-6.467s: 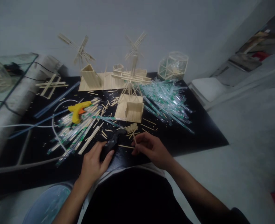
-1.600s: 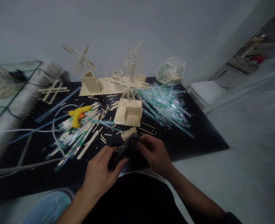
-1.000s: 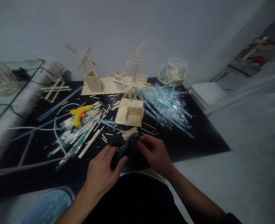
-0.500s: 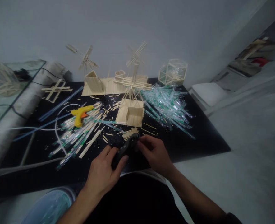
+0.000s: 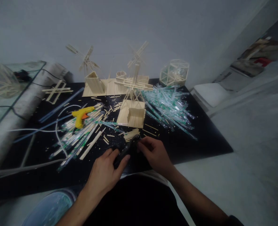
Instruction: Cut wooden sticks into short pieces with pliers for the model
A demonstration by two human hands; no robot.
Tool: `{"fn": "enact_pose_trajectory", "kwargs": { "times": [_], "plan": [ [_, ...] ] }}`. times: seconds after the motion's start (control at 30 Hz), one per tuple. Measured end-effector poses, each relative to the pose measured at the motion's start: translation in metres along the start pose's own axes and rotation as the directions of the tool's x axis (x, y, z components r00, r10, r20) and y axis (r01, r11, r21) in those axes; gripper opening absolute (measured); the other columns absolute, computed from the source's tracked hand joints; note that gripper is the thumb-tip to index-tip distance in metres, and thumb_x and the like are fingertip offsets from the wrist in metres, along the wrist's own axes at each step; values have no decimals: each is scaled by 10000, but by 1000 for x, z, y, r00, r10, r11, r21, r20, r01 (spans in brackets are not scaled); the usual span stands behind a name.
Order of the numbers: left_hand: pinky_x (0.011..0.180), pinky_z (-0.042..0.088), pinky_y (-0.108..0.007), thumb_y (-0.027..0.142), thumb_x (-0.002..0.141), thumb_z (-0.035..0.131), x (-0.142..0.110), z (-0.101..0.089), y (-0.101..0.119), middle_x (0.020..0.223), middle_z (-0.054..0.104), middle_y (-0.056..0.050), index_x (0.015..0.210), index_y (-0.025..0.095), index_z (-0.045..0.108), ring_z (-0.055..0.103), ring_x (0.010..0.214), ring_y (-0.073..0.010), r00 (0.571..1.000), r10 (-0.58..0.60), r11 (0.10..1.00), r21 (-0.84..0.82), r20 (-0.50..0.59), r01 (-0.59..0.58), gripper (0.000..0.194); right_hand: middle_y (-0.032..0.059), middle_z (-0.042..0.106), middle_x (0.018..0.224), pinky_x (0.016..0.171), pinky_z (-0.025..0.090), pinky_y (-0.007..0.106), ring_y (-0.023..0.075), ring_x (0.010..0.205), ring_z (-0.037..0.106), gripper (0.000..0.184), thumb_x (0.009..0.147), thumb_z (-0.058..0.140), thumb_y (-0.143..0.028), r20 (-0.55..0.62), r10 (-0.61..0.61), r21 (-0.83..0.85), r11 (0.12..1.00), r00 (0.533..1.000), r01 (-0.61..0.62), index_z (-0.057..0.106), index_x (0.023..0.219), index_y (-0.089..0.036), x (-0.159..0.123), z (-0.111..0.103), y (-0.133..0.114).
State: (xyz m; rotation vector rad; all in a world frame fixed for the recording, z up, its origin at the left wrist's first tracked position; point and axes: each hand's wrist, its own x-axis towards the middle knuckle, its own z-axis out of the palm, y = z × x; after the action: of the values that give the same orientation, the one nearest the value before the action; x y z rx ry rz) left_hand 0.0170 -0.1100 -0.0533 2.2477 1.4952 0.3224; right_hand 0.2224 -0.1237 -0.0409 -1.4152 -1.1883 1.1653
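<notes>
Black tool (image 5: 125,151) held in left hand (image 5: 105,170); right hand's (image 5: 157,156) grip can't be told; fingers could be nipped if tool slips.

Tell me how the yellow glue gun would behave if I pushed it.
The yellow glue gun should stay stiff, as its body looks like moulded plastic. It may slide or rock rather than roll, being angular and resting on loose sticks, some in slick-looking film, which could shift with it.
</notes>
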Motion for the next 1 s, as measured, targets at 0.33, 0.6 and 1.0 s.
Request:
{"fn": "enact_pose_trajectory", "kwargs": {
  "times": [0.33, 0.6, 1.0],
  "plan": [
    [717, 517, -378, 613, 963, 427, 0, 0, -2, 800, 714, -85, 869, 186, 742, 716, 770, -269, 997, -63, 997, -32, 41, 65, 539, 5, 694, 708, 707, 484, 269, 155, 689, 640, 165, 894, 642, -275, 39, 15, -58, 998, 999, -12, 695, 775, -174, 5, 2, 11],
    [702, 510, -351, 619, 958, 442, -3, 6, -9, 776, 740, -79, 809, 204, 710, 731, 763, -269, 998, -56, 996, -72, 26, 58, 516, 0, 680, 696, 702, 487, 273, 153, 681, 622, 187, 895, 641, -303, 52, 24, -45, 999, 998, -22, 680, 760, -179, 6, 4, 12],
    [298, 215, -186, 828, 823, 415, -4, -14, -17, 440, 392, 47, 586, 182, 530, 300, 318, -66, 735, -262, 174, -719, 625, 673, 697, -32, 578, 687, 398, 241, 191, 40, 431, 369, 377, 891, 659, -531, 198, 141, 302, 933, 970, -198, 676, 912, -155, 1, 4, 7]
  ]
}}
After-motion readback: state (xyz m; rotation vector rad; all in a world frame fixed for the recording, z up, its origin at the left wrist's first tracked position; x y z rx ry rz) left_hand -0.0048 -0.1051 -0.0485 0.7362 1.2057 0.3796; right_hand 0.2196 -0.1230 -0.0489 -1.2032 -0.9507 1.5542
